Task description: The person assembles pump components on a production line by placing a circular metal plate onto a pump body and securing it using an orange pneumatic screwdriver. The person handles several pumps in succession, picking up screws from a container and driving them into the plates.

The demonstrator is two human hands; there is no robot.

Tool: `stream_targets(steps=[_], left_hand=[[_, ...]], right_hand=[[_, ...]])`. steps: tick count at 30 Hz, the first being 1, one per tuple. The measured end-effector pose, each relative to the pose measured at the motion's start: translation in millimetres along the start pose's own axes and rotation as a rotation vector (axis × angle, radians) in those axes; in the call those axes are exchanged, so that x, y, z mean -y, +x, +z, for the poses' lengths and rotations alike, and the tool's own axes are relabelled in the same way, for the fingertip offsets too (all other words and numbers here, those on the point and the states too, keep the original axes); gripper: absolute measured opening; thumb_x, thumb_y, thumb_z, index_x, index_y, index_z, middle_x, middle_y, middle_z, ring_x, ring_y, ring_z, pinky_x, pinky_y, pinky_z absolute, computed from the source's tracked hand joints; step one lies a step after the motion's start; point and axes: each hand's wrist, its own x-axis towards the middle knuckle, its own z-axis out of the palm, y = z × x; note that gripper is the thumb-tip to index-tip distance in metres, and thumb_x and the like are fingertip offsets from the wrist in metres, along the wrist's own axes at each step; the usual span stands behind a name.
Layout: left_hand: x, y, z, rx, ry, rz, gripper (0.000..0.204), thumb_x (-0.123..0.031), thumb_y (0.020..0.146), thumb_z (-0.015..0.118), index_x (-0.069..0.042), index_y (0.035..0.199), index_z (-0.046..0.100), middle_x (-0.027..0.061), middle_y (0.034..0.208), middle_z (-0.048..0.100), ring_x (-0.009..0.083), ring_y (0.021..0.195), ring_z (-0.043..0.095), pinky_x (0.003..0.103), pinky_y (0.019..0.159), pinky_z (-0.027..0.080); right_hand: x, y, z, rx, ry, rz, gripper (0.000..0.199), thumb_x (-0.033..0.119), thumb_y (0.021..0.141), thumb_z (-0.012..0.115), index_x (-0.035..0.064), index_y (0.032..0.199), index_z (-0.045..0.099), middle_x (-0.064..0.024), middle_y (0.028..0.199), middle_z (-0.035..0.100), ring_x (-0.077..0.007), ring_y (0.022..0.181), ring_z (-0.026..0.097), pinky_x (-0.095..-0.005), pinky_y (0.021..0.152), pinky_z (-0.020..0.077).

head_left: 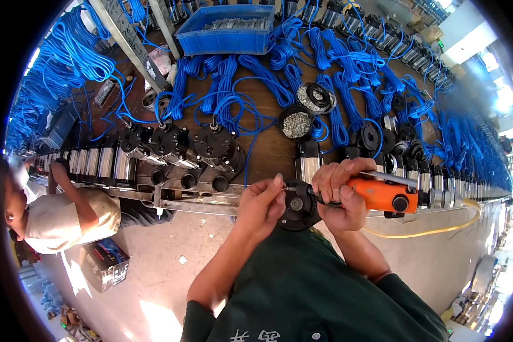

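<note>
My right hand [337,194] grips an orange pneumatic screwdriver [385,195] held sideways, its bit pointing left at the black round end cap [297,206] of a pump lying at the bench's front edge. My left hand [262,200] pinches at the tool's tip, fingers closed on something too small to make out, touching the cap's upper left. A yellow air hose [439,229] runs from the tool's rear down to the right. The pump's steel body [309,162] stretches away behind my hands.
Rows of steel pumps [171,145] with coiled blue cables [256,85] cover the brown bench. A black dish of screws [296,123] and a blue bin [228,28] stand farther back. Another person [57,211] sits at the left beside a cardboard box [104,263] on the floor.
</note>
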Motion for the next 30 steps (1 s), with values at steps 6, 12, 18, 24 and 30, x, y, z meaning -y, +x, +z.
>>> stream_targets(steps=[6,12,18,24,30], left_hand=[[-2,11,-4,0.043,0.001,0.002,0.024,-0.024,0.096,0.063,-0.003,0.084,0.061,0.0010,0.061,0.052,0.0064,0.043,0.036,0.021,0.042,0.026],[2,23,-8,-0.045,0.385,0.290,0.032,-0.028,0.096,0.062,0.000,0.083,0.069,-0.0039,0.056,0.048,0.0036,0.047,0.037,0.022,0.044,0.025],[-1,41,-24,0.017,0.861,0.421,0.053,-0.044,0.100,0.052,0.002,0.086,0.075,-0.0037,0.050,0.038,0.0042,0.056,0.038,0.027,0.050,0.032],[9,48,-35,0.020,0.906,0.460,0.055,-0.043,0.100,0.051,0.005,0.084,0.074,0.0001,0.049,0.042,0.0063,0.056,0.043,0.029,0.052,0.039],[11,50,-34,0.012,0.839,0.505,0.048,-0.035,0.099,0.055,0.007,0.083,0.071,0.0043,0.055,0.054,0.0064,0.062,0.050,0.030,0.056,0.043]], right_hand=[[1,3,6,0.068,-0.050,-0.010,0.031,0.017,0.085,0.058,0.0057,0.110,0.044,-0.0007,0.063,0.040,-0.0131,0.054,0.044,-0.0329,0.058,0.0435],[-10,0,5,-0.041,-0.099,-0.085,0.031,0.013,0.083,0.056,0.0039,0.110,0.044,-0.0022,0.064,0.042,-0.0136,0.053,0.045,-0.0326,0.056,0.0439],[-21,-5,-13,-0.079,-0.204,0.098,0.030,0.002,0.082,0.054,0.0000,0.109,0.042,-0.0062,0.070,0.051,-0.0152,0.059,0.051,-0.0320,0.060,0.0463],[-31,-9,-19,-0.036,-0.282,0.254,0.029,-0.001,0.081,0.053,-0.0013,0.109,0.044,-0.0068,0.072,0.054,-0.0145,0.063,0.053,-0.0293,0.062,0.0468],[-34,-9,-12,0.036,-0.396,0.353,0.025,-0.001,0.080,0.053,-0.0001,0.104,0.045,-0.0082,0.073,0.051,-0.0168,0.063,0.051,-0.0303,0.062,0.0458]])
